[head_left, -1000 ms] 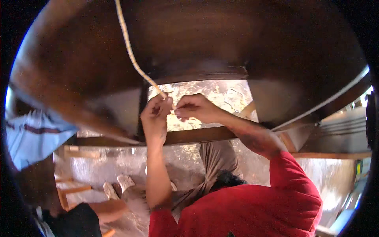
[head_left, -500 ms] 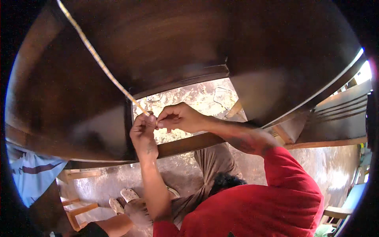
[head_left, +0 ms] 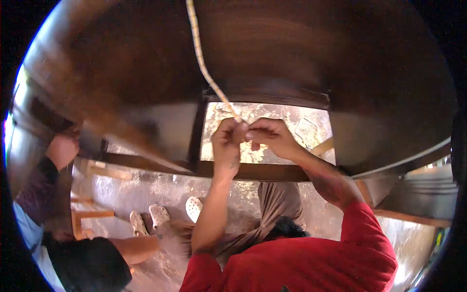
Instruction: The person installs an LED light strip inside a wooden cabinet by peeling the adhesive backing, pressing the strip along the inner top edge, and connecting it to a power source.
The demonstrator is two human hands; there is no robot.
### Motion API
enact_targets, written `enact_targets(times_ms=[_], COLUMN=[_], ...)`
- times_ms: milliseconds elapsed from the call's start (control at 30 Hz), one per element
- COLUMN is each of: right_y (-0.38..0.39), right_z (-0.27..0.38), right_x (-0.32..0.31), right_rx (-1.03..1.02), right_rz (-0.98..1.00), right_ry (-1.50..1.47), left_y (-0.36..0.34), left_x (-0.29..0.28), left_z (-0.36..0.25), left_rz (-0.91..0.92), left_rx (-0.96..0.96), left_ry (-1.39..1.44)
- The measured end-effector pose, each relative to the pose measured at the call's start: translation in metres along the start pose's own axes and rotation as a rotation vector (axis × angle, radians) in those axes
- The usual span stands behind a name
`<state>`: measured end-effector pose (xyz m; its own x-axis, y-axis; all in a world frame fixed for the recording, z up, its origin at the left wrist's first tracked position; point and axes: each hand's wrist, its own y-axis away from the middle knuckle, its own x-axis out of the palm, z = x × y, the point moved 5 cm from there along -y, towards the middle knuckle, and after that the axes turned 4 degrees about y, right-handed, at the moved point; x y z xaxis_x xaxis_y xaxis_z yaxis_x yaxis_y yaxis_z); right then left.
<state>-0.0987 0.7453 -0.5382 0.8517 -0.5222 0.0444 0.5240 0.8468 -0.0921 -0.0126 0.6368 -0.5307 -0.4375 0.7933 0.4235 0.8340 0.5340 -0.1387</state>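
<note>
A pale, yellowish banded cord (head_left: 198,48) hangs down from the top edge to my fingers. My left hand (head_left: 226,141) is closed, pinching the cord's lower end between thumb and fingertips. Right beside it, my right hand (head_left: 273,137) is closed too, its thumb and forefinger meeting the left fingertips at the cord's end. The very tip is hidden between the fingers. Both hands are over a rectangular opening (head_left: 265,171) in a dark brown wooden frame, with worn, patchy floor showing through it.
Dark wooden panels (head_left: 272,53) surround the opening. At the left are another person's hand (head_left: 63,150) and bent leg in dark shorts (head_left: 87,263). Pale perforated clogs (head_left: 158,215) stand on the floor below. A wooden stool-like frame (head_left: 92,213) is at lower left.
The view has shifted, so the opening and my hands appear farther right, and the cord hangs more upright. My pinch stays much the same. Another person's hand now shows at the left.
</note>
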Motion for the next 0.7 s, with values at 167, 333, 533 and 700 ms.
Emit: enact_targets(times_ms=[167,333,533,700], right_y=[0.006,0.003,0.003,0.004], right_z=[0.01,0.008,-0.009,0.003], right_x=[-0.006,0.006,-0.006,-0.006], right_rx=[0.027,-0.017,-0.049,-0.022], right_rz=[-0.017,-0.053,-0.117,-0.139], right_ry=[0.037,0.07,-0.029,0.025], left_y=[-0.003,-0.005,0.005,-0.009], left_x=[-0.001,-0.013,0.001,0.0], left_z=[0.009,0.003,-0.001,0.029], left_rz=[0.035,0.152,0.032,0.101], left_rx=[-0.048,-0.064,0.082,0.078], left_ry=[0.112,0.242,-0.004,0.068])
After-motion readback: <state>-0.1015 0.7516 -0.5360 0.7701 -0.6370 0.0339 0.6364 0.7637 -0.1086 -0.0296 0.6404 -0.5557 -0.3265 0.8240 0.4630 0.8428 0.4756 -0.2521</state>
